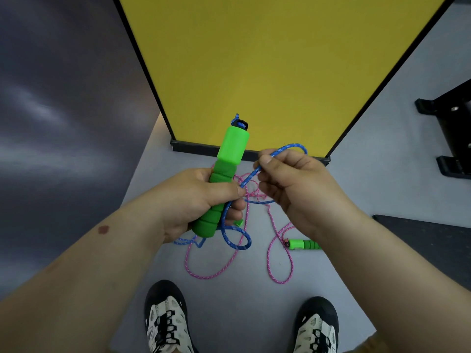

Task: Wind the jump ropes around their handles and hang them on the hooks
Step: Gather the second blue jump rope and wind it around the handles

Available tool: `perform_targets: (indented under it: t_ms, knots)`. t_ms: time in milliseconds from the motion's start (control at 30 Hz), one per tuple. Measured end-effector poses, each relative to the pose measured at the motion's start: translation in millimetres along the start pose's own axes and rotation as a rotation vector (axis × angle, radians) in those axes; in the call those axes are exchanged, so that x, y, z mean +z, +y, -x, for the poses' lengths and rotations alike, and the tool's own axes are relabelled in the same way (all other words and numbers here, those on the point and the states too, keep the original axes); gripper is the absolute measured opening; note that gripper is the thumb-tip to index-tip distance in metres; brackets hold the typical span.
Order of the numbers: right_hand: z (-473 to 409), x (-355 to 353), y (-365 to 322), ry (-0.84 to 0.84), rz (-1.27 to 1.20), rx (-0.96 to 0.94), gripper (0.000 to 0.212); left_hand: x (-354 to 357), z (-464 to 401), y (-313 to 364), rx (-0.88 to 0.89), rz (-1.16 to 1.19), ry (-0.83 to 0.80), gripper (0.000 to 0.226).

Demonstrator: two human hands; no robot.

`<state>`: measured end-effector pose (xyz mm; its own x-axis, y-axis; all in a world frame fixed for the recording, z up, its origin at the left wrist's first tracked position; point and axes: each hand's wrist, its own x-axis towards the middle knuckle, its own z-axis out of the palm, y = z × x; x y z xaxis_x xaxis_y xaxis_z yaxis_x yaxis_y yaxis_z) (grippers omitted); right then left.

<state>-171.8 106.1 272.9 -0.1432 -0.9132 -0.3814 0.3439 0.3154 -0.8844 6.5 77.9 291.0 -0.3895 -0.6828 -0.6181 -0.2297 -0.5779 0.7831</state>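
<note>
My left hand [193, 197] grips a green jump-rope handle [225, 169], held upright with its black cap on top. A blue rope [235, 238] comes out of the cap, runs down along the handle under my thumb and loops below it. My right hand [293, 184] pinches a bend of the same blue rope just right of the handle. A pink rope [277, 266] lies in loose loops on the grey floor below my hands. Its green handle [303, 244] lies flat on the floor, partly hidden by my right wrist.
A yellow panel [267, 72] in a black frame stands straight ahead, its base just beyond my hands. A dark wall [63, 123] runs along the left. Black equipment feet [448, 138] sit at the right. My two shoes [165, 322] stand at the bottom edge.
</note>
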Motion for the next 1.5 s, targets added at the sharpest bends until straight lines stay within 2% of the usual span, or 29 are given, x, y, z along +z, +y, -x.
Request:
perform_targets:
  t_ms: [133, 233, 533, 900, 1000, 1100, 1233, 1333, 1500]
  knots:
    - [-6, -9, -6, 0.130, -0.065, -0.027, 0.006, 0, 0, -1, -0.001, -0.014, 0.014, 0.019]
    - [-8, -11, -8, 0.153, -0.098, -0.002, 0.009, 0, 0, 0, 0.008, -0.036, 0.019, 0.017]
    - [5, 5, 4, -0.129, 0.032, 0.114, 0.010, -1, 0, 0, 0.015, -0.033, 0.022, 0.020]
    - [-5, -8, -7, 0.177, -0.074, -0.034, 0.012, 1, 1, 1, -0.013, -0.061, 0.016, 0.012]
    - [-4, -7, -6, 0.137, -0.112, 0.022, 0.010, 1, 2, 2, -0.001, -0.088, 0.014, 0.011]
    - [0, -1, -5, 0.020, -0.129, 0.101, 0.012, 2, 3, 2, 0.020, -0.076, 0.010, 0.010]
    - [6, 5, 0, -0.148, 0.013, 0.127, 0.011, 2, 4, 4, 0.029, -0.035, -0.010, 0.011]
    - [5, 4, 3, -0.119, 0.076, 0.078, 0.011, 2, 5, 5, 0.030, -0.042, -0.007, 0.011]
    - [2, 2, 2, -0.021, 0.032, -0.002, 0.009, 2, 6, 6, 0.025, -0.051, -0.040, 0.012]
